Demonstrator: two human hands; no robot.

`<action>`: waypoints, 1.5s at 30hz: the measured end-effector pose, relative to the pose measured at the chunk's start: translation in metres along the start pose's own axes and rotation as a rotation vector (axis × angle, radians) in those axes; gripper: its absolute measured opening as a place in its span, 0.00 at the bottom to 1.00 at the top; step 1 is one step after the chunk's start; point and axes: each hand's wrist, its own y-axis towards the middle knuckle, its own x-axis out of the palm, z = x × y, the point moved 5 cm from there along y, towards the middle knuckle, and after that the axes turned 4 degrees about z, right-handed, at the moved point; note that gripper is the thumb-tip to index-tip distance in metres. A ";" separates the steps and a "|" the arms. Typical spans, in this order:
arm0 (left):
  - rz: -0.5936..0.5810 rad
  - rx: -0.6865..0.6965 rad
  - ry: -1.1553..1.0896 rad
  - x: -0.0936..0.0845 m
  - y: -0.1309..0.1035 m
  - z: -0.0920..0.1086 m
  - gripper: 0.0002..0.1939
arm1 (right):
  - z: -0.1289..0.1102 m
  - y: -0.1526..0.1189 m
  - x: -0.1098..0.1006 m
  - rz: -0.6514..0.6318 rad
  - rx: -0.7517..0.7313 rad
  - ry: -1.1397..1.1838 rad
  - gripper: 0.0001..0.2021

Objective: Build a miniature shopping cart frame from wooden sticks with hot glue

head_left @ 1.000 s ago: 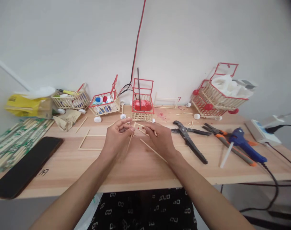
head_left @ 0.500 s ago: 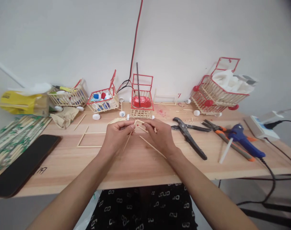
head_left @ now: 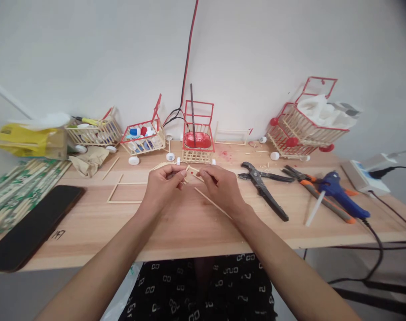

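My left hand (head_left: pixel 163 186) is closed in a pinch on a thin wooden stick (head_left: pixel 188 168) just in front of the middle cart. Close beside it, my right hand (head_left: pixel 224 189) pinches another short wooden stick (head_left: pixel 194 171), and the two sticks meet at an angle between my fingertips. Fingers hide most of both pieces. A loose wooden stick (head_left: pixel 209 199) lies on the table, one end under my right wrist. Left of my hands rests a rectangular stick frame (head_left: pixel 124 202), partly covered by my left hand. The small stick-built cart (head_left: pixel 198 156) holds a red tray and a dark rod.
Other stick carts (head_left: pixel 144 141) line the wall, one stacked pair at right (head_left: pixel 298 133). Black pliers (head_left: pixel 264 191), orange-handled pliers (head_left: pixel 326 203), a blue glue gun (head_left: pixel 345 198) and a power strip (head_left: pixel 365 178) lie right. A phone (head_left: pixel 35 225) and bundled sticks (head_left: pixel 22 196) lie left.
The stick that slanted down from my left fingers towards me no longer shows there; its angle has turned. Both hands stay together in the same place. The view has shifted slightly.
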 end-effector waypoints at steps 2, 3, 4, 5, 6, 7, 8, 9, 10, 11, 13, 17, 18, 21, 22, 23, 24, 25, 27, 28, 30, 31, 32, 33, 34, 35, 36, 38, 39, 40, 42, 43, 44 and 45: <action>0.004 -0.021 -0.020 0.000 0.000 -0.002 0.11 | 0.001 0.000 0.001 0.007 -0.001 0.010 0.11; 0.005 -0.030 -0.032 0.000 0.001 -0.003 0.11 | 0.001 0.000 0.002 0.005 -0.005 0.017 0.11; 0.005 -0.035 -0.047 0.000 0.001 -0.005 0.11 | 0.002 0.000 0.003 0.001 -0.010 0.025 0.11; 0.003 -0.038 -0.064 0.000 0.002 -0.007 0.11 | 0.002 0.000 0.004 -0.003 -0.014 0.034 0.11; -0.002 -0.041 -0.082 0.001 0.002 -0.008 0.11 | 0.003 -0.001 0.005 -0.006 -0.017 0.043 0.11; -0.007 -0.044 -0.101 0.001 0.002 -0.010 0.11 | 0.004 -0.001 0.006 -0.007 -0.018 0.049 0.11; -0.013 -0.050 -0.118 0.001 0.002 -0.011 0.11 | 0.005 -0.001 0.006 -0.008 -0.018 0.054 0.11; -0.017 -0.058 -0.132 0.002 0.002 -0.011 0.11 | 0.006 -0.002 0.007 -0.007 -0.017 0.057 0.11; -0.018 -0.070 -0.144 0.002 0.001 -0.012 0.11 | 0.006 -0.002 0.007 -0.005 -0.015 0.059 0.11; -0.017 -0.083 -0.156 0.003 0.001 -0.011 0.11 | 0.007 -0.002 0.007 -0.002 -0.014 0.060 0.11; -0.016 -0.110 -0.180 0.003 0.000 -0.010 0.12 | 0.007 -0.003 0.008 0.007 -0.015 0.060 0.10; -0.029 -0.152 -0.234 0.006 -0.002 -0.007 0.13 | 0.007 -0.002 0.008 0.021 -0.002 0.040 0.10; -0.030 -0.157 -0.245 0.006 -0.002 -0.007 0.13 | 0.007 -0.002 0.008 0.024 0.007 0.031 0.10; -0.019 -0.169 -0.265 0.006 -0.002 -0.008 0.13 | 0.007 -0.001 0.008 0.025 0.022 0.017 0.10; -0.019 -0.172 -0.268 0.006 -0.002 -0.008 0.13 | 0.007 -0.001 0.007 0.023 0.020 0.017 0.10; -0.021 -0.174 -0.269 0.007 -0.002 -0.009 0.13 | 0.006 -0.001 0.007 0.021 0.017 0.014 0.10; -0.025 -0.173 -0.271 0.007 -0.002 -0.009 0.13 | 0.006 -0.001 0.007 0.018 0.016 0.008 0.10; -0.030 -0.170 -0.273 0.007 -0.002 -0.010 0.13 | 0.006 -0.001 0.007 0.016 0.016 0.001 0.10; -0.032 -0.163 -0.279 0.007 -0.001 -0.011 0.13 | 0.006 0.000 0.007 0.016 0.016 -0.011 0.10; -0.027 -0.162 -0.283 0.006 -0.001 -0.012 0.14 | 0.005 0.000 0.007 0.018 0.015 -0.013 0.09; -0.023 -0.161 -0.290 0.006 -0.001 -0.013 0.14 | 0.004 0.000 0.007 0.021 0.012 -0.012 0.09; -0.025 -0.160 -0.295 0.006 0.000 -0.014 0.14 | 0.004 0.001 0.007 0.021 0.012 -0.013 0.09; -0.028 -0.159 -0.299 0.006 0.000 -0.014 0.14 | 0.004 0.001 0.007 0.018 0.016 -0.015 0.09; -0.032 -0.156 -0.305 0.006 0.000 -0.014 0.14 | 0.004 0.001 0.006 0.017 0.020 -0.019 0.09; -0.037 -0.156 -0.309 0.006 0.001 -0.014 0.14 | 0.003 0.001 0.006 0.015 0.024 -0.024 0.09; -0.040 -0.157 -0.308 0.006 0.001 -0.015 0.14 | 0.003 0.001 0.006 0.015 0.028 -0.029 0.09; -0.041 -0.156 -0.302 0.007 0.001 -0.014 0.14 | 0.003 0.001 0.005 0.017 0.030 -0.033 0.09; -0.042 -0.148 -0.285 0.008 0.000 -0.013 0.14 | 0.004 0.001 0.004 0.028 0.028 -0.034 0.09; -0.043 -0.143 -0.276 0.009 0.000 -0.013 0.14 | 0.003 0.001 0.004 0.032 0.023 -0.030 0.09; -0.044 -0.140 -0.269 0.009 -0.001 -0.012 0.14 | 0.003 0.001 0.003 0.037 0.019 -0.024 0.09; -0.043 -0.140 -0.262 0.011 -0.002 -0.011 0.14 | 0.003 0.000 0.002 0.043 0.009 -0.017 0.09; -0.042 -0.143 -0.261 0.011 -0.002 -0.010 0.14 | 0.003 0.000 0.002 0.044 0.006 -0.018 0.09; -0.041 -0.144 -0.264 0.011 -0.003 -0.010 0.14 | 0.003 0.000 0.001 0.044 0.005 -0.022 0.09; -0.039 -0.142 -0.271 0.011 -0.003 -0.010 0.14 | 0.003 0.000 0.001 0.045 0.006 -0.028 0.09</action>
